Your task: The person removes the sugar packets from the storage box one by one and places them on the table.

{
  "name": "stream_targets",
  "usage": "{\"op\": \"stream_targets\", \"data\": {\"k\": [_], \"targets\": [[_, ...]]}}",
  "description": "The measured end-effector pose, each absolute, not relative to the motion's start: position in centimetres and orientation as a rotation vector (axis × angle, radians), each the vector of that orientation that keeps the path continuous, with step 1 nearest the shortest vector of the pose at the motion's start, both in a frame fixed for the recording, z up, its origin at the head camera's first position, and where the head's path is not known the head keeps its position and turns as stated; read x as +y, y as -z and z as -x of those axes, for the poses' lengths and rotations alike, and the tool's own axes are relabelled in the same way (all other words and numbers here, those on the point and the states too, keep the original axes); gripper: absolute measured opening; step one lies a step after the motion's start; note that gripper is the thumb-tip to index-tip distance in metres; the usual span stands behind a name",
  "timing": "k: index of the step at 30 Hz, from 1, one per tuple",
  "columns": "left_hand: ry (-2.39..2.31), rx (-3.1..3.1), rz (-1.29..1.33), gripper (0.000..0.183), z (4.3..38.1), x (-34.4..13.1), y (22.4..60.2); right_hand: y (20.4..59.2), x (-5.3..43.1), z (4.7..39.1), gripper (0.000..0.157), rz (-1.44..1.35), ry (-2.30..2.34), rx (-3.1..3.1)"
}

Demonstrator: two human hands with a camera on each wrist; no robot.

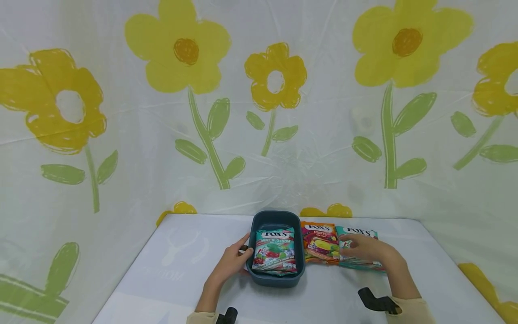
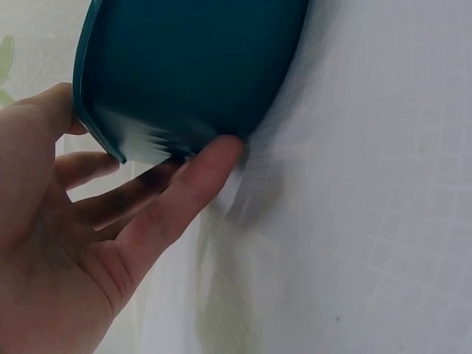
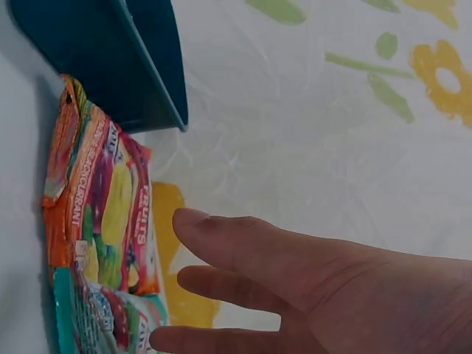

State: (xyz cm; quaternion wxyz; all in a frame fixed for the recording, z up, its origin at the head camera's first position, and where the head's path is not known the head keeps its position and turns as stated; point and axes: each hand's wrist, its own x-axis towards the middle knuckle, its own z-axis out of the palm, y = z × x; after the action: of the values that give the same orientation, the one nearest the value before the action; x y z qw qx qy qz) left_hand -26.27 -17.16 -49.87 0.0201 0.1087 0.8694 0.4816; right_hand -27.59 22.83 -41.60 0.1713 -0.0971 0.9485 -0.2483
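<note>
A dark teal plastic bin [image 1: 279,282] stands on the table with a green bag of Fox's Mint Blossom candy [image 1: 275,252] lying inside it. At its left side, my left hand [image 1: 229,261] holds the bin; the left wrist view has the thumb at the rim and the other fingers against the outer wall. My right hand [image 1: 366,248] is over a second green candy bag [image 1: 356,264], right of the bin. Its fingers are stretched and spread in the right wrist view, with one fingertip overlapping that bag. Between bin and second green bag lies an orange Fox's Fruits candy bag [image 3: 110,206].
The white table [image 1: 174,256] reaches back to a curtain [image 1: 323,166] printed with yellow flowers, which also hangs along both sides. Black straps [image 1: 378,300] sit at the wrists, by the sleeve cuffs.
</note>
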Motion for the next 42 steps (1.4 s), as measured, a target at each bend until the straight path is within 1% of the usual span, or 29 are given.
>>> {"op": "stream_targets", "data": {"k": [10, 19, 28, 35, 42], "targets": [[-1.514, 2.678, -0.352, 0.059, 26.2, -17.1, 50.0, 40.7, 21.3, 27.6, 0.063, 0.326, 0.643, 2.718], [-1.525, 2.672, -0.367, 0.058, 26.2, -17.0, 49.9, 40.5, 20.0, 27.8, 0.067, 0.377, 0.594, 2.729], [-1.552, 2.647, -0.368, 0.059, 26.2, -17.0, 50.1, 40.8, 18.7, 27.8, 0.063, 0.375, 0.570, 2.749], [-1.534, 2.675, -0.360, 0.058, 26.2, -17.1, 50.0, 40.8, 17.8, 27.9, 0.061, 0.460, 0.581, 2.745], [-1.539, 2.672, -0.361, 0.058, 26.2, -17.1, 50.1, 40.6, 17.0, 27.8, 0.058, 0.476, 0.591, 2.735]]}}
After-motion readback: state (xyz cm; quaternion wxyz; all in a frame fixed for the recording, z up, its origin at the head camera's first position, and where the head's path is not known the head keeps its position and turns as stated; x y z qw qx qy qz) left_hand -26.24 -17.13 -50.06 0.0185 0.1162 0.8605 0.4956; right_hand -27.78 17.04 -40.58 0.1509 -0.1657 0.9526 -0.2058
